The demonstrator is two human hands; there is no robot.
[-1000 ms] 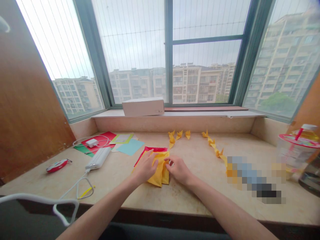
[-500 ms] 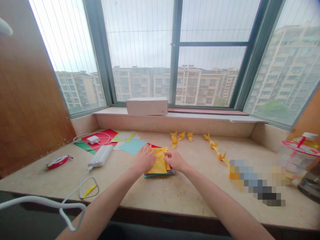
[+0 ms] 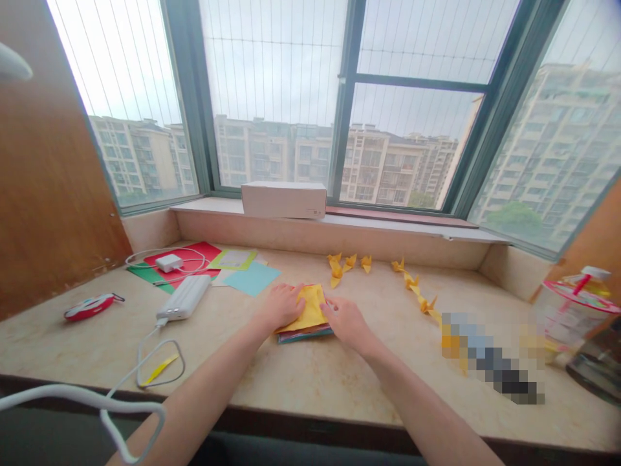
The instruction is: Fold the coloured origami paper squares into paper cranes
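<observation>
Yellow origami paper [image 3: 308,309] has gone flatter, now a smooth, crisp fold lying on a thin stack of coloured sheets [image 3: 305,336] on the stone tabletop [image 3: 310,395]; left hand [image 3: 277,309] presses flat against its left side, right hand [image 3: 345,323] touches its right edge, the two apart with the paper between; small folded paper cranes [image 3: 337,268] sit farther back; a white power bank [image 3: 183,298] lies leftward.

blurred pixelated patch [image 3: 490,356], plastic cup [image 3: 577,317] cut off at right edge
</observation>
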